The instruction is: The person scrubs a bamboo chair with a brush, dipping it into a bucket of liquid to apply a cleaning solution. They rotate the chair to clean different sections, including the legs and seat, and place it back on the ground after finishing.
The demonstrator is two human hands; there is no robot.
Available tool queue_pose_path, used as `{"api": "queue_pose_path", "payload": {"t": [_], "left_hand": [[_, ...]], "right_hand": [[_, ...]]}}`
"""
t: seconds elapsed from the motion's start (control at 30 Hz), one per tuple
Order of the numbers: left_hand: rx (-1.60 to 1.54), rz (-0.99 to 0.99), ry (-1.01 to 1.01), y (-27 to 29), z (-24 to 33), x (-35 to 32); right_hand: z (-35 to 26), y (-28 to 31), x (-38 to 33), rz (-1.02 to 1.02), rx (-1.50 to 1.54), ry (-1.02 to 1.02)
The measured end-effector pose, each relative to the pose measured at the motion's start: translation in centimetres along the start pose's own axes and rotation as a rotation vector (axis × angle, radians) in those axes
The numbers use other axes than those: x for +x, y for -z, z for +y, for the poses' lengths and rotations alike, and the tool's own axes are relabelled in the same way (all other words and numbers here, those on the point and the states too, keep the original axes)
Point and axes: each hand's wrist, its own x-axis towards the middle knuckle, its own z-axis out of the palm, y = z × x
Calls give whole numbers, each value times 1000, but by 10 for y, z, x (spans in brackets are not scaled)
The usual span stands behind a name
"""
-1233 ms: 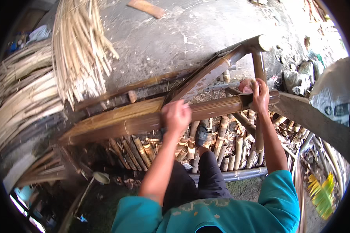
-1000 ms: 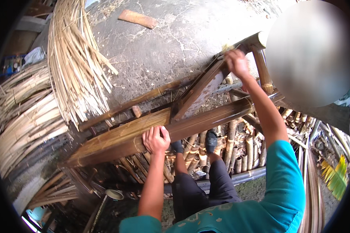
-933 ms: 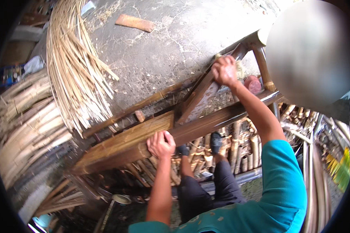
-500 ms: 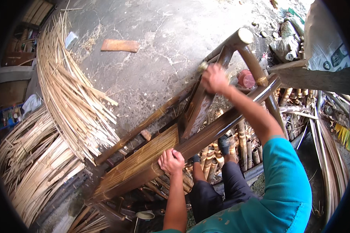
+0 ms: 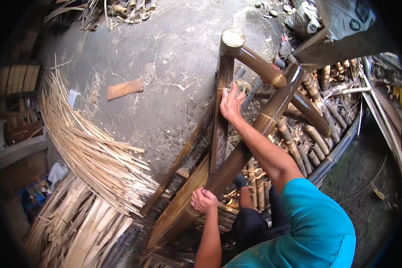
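Across the centre: one bamboo bench frame (image 5: 265, 117), long axis running lower left to upper right. Its brown strut (image 5: 219, 134) is pointing almost straight away from the person, touching the left side of the nearer right hand (image 5: 232, 105), which is holding a pale wad (image 5: 242, 85) at the fingertips. Left hand (image 5: 204, 200): lying curled on the near rail (image 5: 228, 167), grip not showing.

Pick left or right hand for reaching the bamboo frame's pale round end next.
Right, probably: the right hand is on the brace, nearer that pale round end. The left hand is farther off, on the long rail.
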Motion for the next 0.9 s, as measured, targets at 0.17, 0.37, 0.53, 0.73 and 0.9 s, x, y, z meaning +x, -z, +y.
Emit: {"api": "queue_pose_path", "payload": {"t": [0.17, 0.37, 0.53, 0.73, 0.9], "left_hand": [[-18, -52, -62, -3, 12, 1], [29, -59, -6, -6, -1, -6], [1, -61, -67, -7, 8, 0], [23, -55, -50, -3, 0, 0], [6, -71, -16, -8, -7, -3]], "right_hand": [[-7, 29, 108, 153, -86, 162], [-40, 45, -1, -417, -416, 717], [-36, 43, 107, 142, -306, 424], [-47, 28, -8, -239, -508, 641], [-31, 22, 11, -194, -558, 622]]}}
